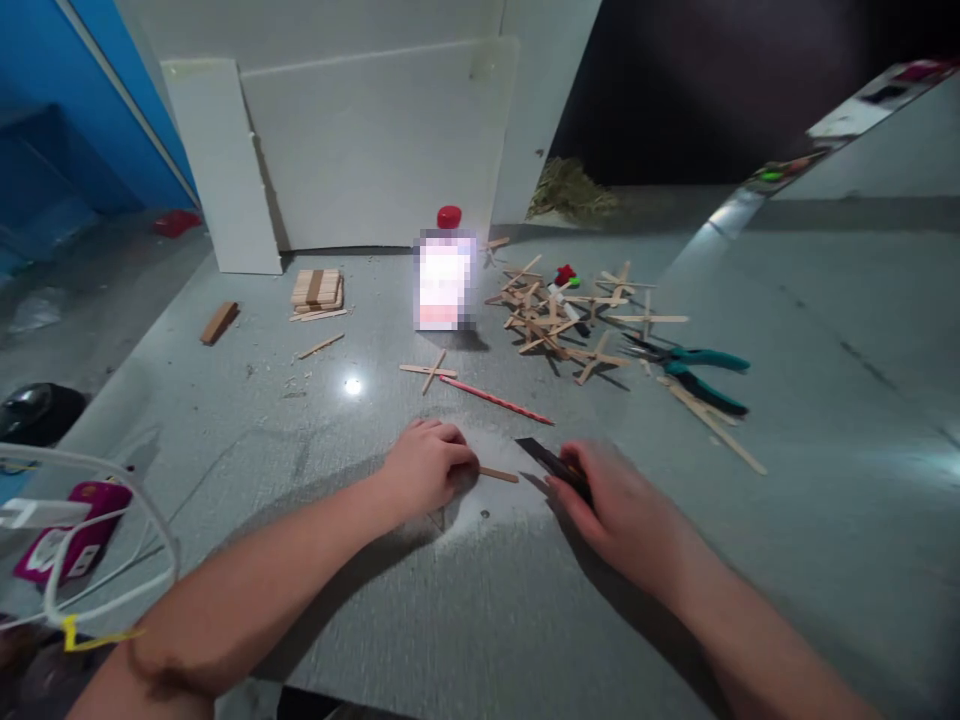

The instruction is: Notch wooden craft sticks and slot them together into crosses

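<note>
My left hand is closed on a wooden craft stick, whose free end points right, low over the table. In my right hand is a dark utility knife, its blade raised toward the upper left, apart from the stick. Just beyond the hands lies a red striped pencil. Its left end meets a small cross of two sticks. Farther right is a heap of crossed sticks, with teal-handled pliers beside it.
A banded bundle of craft sticks and a small wooden block lie at the back left. A bottle with a red cap stands mid-table, its body blurred out. Loose sticks lie below the pliers. White cables cross the left edge.
</note>
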The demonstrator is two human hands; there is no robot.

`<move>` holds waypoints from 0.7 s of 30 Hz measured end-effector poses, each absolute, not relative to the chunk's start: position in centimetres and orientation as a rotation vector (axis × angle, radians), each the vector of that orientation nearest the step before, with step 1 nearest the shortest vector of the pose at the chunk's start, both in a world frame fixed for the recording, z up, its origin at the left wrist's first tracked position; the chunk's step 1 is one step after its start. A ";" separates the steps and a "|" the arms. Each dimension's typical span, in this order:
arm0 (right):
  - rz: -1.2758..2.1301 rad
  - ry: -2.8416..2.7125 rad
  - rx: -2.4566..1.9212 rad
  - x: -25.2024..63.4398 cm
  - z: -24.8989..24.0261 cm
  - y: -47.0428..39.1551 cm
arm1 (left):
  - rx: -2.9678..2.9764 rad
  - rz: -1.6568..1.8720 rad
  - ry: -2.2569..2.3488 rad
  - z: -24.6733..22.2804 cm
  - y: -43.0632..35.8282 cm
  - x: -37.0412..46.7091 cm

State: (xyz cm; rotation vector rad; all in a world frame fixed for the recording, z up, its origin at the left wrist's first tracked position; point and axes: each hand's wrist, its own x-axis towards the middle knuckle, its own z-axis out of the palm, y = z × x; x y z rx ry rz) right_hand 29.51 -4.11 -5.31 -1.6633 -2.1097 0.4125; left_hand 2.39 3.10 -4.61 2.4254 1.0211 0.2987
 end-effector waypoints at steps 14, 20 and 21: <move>0.536 -1.950 -1.713 30.0 -4.2 -4.3 | 2.346 0.374 1.030 -4.5 3.3 2.3; 0.535 -2.239 -1.641 29.1 -3.5 -4.4 | 2.278 0.404 1.024 -4.8 3.5 2.4; 0.538 -2.289 -1.623 28.9 -3.2 -4.4 | 2.266 0.407 1.019 -4.8 3.6 2.4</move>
